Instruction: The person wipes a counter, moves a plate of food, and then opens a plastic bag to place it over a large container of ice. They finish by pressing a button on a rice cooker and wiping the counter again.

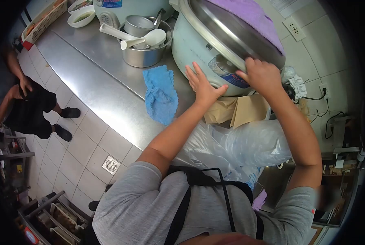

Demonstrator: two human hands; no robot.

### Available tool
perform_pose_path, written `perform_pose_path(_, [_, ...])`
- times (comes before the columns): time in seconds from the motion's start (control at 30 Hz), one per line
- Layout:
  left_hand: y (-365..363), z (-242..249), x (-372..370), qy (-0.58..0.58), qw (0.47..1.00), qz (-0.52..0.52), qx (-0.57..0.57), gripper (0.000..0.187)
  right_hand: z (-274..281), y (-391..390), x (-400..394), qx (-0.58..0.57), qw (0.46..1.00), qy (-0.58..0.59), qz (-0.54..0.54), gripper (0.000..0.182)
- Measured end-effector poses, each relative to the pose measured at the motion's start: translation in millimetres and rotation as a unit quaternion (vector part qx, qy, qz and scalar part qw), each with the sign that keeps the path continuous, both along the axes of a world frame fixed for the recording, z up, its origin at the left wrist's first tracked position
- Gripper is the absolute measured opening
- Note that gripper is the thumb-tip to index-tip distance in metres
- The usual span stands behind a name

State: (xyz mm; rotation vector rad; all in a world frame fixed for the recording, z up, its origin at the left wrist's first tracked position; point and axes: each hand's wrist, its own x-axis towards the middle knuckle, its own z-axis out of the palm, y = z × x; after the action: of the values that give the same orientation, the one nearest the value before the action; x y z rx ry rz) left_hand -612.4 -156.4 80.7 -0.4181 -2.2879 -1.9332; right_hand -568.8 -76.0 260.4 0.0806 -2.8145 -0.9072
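A stainless steel counter (88,69) is seen running diagonally through the view, its surface reflecting overhead light. The floor (76,151) is laid with pale square tiles, and a square floor drain (111,165) is set into it near the counter edge. The wall (329,36) is clad in white tiles; a power socket (294,27) is mounted on it, and black cables (327,110) are trailed below. A metal rack (56,222) is visible at lower left.

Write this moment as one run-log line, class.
left hand: flat on rice cooker body | right hand: gripping lid rim | blue cloth: on counter
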Motion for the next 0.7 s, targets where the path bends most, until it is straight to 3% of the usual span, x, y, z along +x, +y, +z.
perform_pose_path(0.17, [0.6,-2.2,-0.5,-0.005,1.000,-0.009,-0.005,0.121,5.4,-68.0,-76.8,-0.068,0.992,-0.017,-0.108,0.037])
perform_pose_path(0.23, [0.9,-2.0,-3.5,-0.007,1.000,-0.014,0.005,0.121,-3.4,-79.5,-120.5,-0.058,0.995,0.017,-0.085,0.043])
perform_pose_path(0.3, [3.3,-6.4,-5.5,-0.010,1.000,-0.012,-0.005,0.121,-6.1,-96.5,-152.6,-0.045,0.990,0.058,-0.120,0.036])
perform_pose_path(0.37, [5.1,-7.9,-9.4,-0.012,1.000,-0.012,-0.012,0.122,-16.8,-85.8,-189.9,-0.098,0.983,0.048,-0.149,0.048])
perform_pose_path(0.4, [3.6,-8.2,-9.8,-0.013,1.000,-0.017,-0.017,0.123,-17.2,-90.7,-189.9,-0.125,0.978,0.040,-0.164,0.054])
perform_pose_path(0.6, [-13.3,-21.8,-6.7,-0.036,0.996,-0.070,0.028,0.121,62.6,-120.1,-75.1,-0.154,0.988,0.019,0.017,0.030])
perform_pose_path(0.7, [-11.9,-58.1,6.9,-0.082,0.995,-0.008,0.064,0.106,105.7,-121.1,-10.2,-0.155,0.980,0.030,0.118,0.031])
